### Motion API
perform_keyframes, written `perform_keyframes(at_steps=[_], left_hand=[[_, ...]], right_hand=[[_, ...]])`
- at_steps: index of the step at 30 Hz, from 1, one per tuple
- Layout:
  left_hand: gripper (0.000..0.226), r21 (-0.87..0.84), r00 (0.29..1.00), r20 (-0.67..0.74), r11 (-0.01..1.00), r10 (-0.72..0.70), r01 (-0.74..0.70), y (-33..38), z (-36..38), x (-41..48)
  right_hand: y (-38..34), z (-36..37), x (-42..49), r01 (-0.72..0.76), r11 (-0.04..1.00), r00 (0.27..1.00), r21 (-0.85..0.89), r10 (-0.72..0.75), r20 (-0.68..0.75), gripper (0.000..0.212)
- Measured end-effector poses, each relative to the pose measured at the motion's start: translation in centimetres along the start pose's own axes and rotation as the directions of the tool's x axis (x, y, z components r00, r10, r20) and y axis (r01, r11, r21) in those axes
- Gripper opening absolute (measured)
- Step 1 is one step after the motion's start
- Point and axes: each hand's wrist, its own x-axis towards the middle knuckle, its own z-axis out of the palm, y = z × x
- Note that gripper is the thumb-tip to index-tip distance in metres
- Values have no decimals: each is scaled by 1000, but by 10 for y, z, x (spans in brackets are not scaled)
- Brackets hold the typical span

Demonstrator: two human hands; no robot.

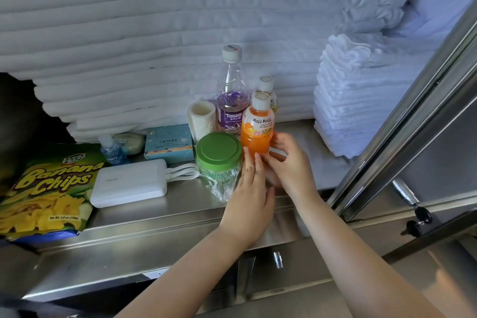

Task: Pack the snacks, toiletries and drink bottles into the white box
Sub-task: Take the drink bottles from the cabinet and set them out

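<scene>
An orange Mogu Mogu bottle (pixel 256 126) stands upright on the steel shelf (pixel 185 204). My right hand (pixel 286 162) curls round its lower part from the right. My left hand (pixel 254 188) lies with straight fingers against its base on the left. Behind it stand a second Mogu Mogu bottle (pixel 267 90) and a clear water bottle with a purple label (pixel 231 95). A green-lidded jar (pixel 219 157) stands just left of my left hand. A banana chips bag (pixel 49 188) lies at the far left. No white box is in view.
Also on the shelf: a white power bank with cables (pixel 129 182), a blue carton (pixel 169 143), a small blue sanitiser bottle (pixel 112 150), a green soap (pixel 131 142) and a white roll (pixel 201 119). Folded white towels (pixel 353 100) are stacked at right. A steel door (pixel 413 121) stands open.
</scene>
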Motion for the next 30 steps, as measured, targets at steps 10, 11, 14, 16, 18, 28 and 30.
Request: perform_keyframes(at_steps=[10, 11, 14, 16, 18, 28, 30], left_hand=[[70, 135, 999, 45, 991, 2, -8, -3, 4, -4], [70, 145, 999, 49, 989, -4, -3, -2, 4, -3], [69, 186, 999, 43, 983, -20, 12, -1, 6, -3], [66, 218, 999, 27, 976, -28, 22, 0, 8, -5], [63, 301, 999, 13, 953, -30, 25, -1, 12, -9], [62, 642, 998, -23, 765, -51, 54, 16, 33, -54], [53, 490, 998, -60, 871, -12, 40, 42, 44, -69]], right_hand=[[2, -7, -2, 0, 993, 991, 119, -16, 132, 46], [2, -8, -2, 4, 992, 990, 126, -21, 136, 47], [1, -7, -5, 21, 997, 992, 72, -30, 121, 48], [2, -4, -9, 62, 992, 993, -109, -51, 109, 43], [5, -4, -21, 164, 904, 986, -395, -140, 91, 35], [25, -58, -109, 391, 656, 910, -646, -170, 378, 52], [26, -86, -143, 317, 787, 926, -530, -136, 352, 49]])
